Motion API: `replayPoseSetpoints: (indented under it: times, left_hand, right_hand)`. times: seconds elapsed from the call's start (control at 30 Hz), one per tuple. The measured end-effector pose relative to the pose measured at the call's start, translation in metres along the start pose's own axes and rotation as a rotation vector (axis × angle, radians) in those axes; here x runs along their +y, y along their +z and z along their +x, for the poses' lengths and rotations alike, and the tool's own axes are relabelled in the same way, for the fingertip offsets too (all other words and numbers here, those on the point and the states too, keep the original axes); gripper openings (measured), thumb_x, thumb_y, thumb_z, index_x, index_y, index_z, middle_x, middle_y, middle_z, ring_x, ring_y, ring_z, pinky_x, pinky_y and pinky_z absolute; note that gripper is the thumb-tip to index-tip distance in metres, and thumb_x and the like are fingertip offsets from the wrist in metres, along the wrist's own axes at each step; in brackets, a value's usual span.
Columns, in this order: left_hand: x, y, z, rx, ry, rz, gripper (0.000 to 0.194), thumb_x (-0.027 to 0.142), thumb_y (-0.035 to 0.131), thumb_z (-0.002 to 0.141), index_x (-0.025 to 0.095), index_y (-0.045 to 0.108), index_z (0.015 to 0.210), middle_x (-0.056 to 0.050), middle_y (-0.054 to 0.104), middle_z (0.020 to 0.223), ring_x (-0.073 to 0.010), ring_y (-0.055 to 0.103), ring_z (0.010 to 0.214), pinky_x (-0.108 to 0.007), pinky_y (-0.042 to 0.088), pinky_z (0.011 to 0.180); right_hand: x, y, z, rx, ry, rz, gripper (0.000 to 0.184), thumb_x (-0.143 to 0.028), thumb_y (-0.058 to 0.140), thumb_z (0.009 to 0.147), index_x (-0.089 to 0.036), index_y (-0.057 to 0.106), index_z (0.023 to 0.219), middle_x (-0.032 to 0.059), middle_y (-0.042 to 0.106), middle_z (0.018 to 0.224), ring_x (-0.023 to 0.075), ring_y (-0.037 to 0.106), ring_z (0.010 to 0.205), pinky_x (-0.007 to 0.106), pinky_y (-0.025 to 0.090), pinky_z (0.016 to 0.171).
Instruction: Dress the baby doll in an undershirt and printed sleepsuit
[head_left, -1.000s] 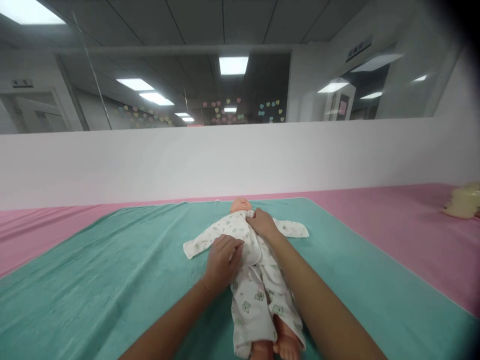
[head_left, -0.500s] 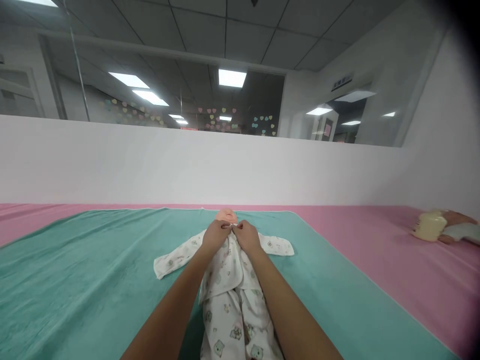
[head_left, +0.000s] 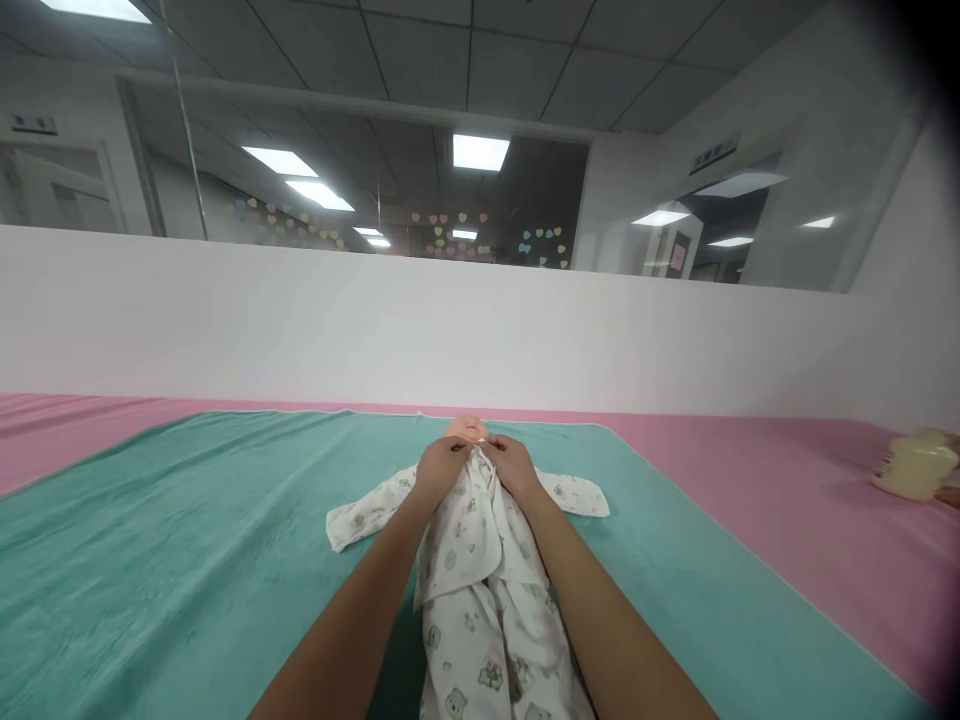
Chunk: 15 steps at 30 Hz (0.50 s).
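Note:
A baby doll (head_left: 466, 428) lies on its back on a teal towel (head_left: 187, 520), with only the top of its pink head showing past my hands. It wears a white printed sleepsuit (head_left: 480, 590) with both sleeves spread sideways. My left hand (head_left: 442, 465) pinches the left edge of the suit's neck opening just below the doll's chin. Close beside it, my right hand (head_left: 514, 466) pinches the opposite edge. The doll's chest is hidden under my hands and the overlapping front flaps. Its feet are out of view.
The towel lies on a pink padded surface (head_left: 750, 460) that runs along a low white wall (head_left: 450, 330). At the far right of the pink surface sits a pale yellow object (head_left: 915, 465). Glass above the wall shows paper hearts beyond.
Over the last second, both hands moved up from the doll's chest to the neck and took the suit's edges. The front flap now lies closed over the body, and my view has shifted slightly.

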<state>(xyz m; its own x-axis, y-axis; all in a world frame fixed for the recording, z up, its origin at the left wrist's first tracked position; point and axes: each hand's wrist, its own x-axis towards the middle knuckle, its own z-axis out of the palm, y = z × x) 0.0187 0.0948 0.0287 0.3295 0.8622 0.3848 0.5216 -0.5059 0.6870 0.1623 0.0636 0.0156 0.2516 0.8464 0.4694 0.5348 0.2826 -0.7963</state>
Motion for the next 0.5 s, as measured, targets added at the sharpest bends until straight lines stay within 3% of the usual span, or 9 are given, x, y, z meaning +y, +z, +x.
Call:
replayPoseSetpoints:
  times: [0.2,0.5]
  left_hand:
    - [0.0005,0.0022,0.0024,0.057,-0.031,0.006,0.022,0.028,0.046,0.078,0.019,0.066,0.076,-0.002,0.067,0.082,-0.0152,0.057,0.075,-0.023,0.039,0.064]
    - [-0.0047,0.0042,0.0069,0.044,-0.035,-0.029,0.014,0.024,0.053,0.072,0.021,0.066,0.072,0.0,0.067,0.079,-0.0151,0.057,0.073,-0.023,0.038,0.063]
  right_hand:
    - [-0.0004,0.001,0.0006,-0.024,0.035,-0.003,0.03,-0.042,0.046,0.072,-0.018,0.064,0.076,0.0019,0.065,0.076,0.0171,0.057,0.072,0.026,0.04,0.066]
    - [-0.0084,0.0031,-0.0062,0.099,0.071,-0.101,0.02,-0.034,0.046,0.07,-0.02,0.06,0.067,-0.0005,0.064,0.073,0.0168,0.054,0.072,0.026,0.037,0.067]
